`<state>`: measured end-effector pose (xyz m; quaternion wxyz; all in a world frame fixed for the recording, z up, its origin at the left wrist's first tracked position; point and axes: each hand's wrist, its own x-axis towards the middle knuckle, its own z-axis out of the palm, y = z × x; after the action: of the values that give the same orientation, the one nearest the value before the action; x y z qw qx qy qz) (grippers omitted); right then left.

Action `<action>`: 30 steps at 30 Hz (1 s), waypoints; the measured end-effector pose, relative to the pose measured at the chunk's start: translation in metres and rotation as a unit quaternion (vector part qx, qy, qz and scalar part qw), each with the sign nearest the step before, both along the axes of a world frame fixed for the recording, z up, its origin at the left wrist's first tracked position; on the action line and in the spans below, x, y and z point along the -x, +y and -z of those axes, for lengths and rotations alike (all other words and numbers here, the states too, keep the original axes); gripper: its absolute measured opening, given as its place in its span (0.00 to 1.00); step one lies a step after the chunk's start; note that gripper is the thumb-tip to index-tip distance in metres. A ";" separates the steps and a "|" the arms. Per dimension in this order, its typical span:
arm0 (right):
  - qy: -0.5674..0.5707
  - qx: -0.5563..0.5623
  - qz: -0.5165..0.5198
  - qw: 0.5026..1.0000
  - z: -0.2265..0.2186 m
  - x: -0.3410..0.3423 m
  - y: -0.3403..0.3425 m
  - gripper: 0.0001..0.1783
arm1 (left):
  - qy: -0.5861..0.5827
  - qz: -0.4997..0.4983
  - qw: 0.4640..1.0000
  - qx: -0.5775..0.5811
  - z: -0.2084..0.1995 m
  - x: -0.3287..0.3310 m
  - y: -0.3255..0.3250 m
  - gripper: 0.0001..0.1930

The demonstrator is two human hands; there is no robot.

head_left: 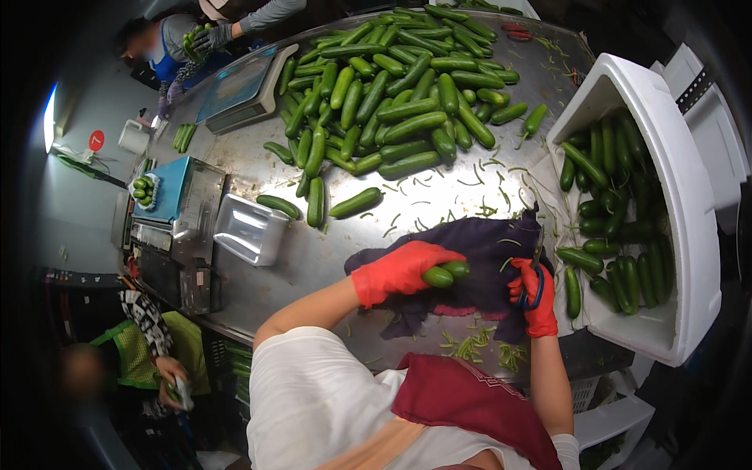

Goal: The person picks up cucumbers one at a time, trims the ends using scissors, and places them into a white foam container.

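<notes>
My left hand, in a red rubber glove, is closed around two green cucumbers, whose ends stick out past the fingers. It hovers over a dark cloth spread on the metal table. Beside the cloth's right edge, my right hand, gloved in red too, grips scissors with blue handles; their blades point away from me. Cut stem bits lie on the table at the cloth's near side, and more are scattered beyond it. Cloth and cucumbers hide parts of each other.
A large cucumber heap covers the far table. At right, a white foam box tilts toward me, holding cucumbers. A clear plastic tub and scales stand left. Two people work there, one handling cucumbers with grey gloves.
</notes>
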<state>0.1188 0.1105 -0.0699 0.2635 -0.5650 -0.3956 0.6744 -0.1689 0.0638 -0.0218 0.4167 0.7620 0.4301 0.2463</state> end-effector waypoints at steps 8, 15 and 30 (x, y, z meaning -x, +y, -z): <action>-0.002 0.013 -0.001 1.000 -0.004 0.004 -0.003 0.17 | -0.278 -0.274 0.904 0.175 -0.037 0.077 0.036 0.21; 0.025 -0.001 0.006 1.000 -0.007 0.005 -0.003 0.18 | -0.741 -0.324 0.582 0.085 -0.045 0.141 0.182 0.26; 0.097 -0.049 0.016 0.994 -0.005 -0.003 -0.016 0.17 | 0.117 -0.115 0.888 -0.429 0.014 -0.187 0.251 0.20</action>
<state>0.1213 0.0941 -0.0645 0.3391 -0.4896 -0.3919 0.7012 0.0180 0.3151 -0.0362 -0.0356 0.8353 0.4126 0.3616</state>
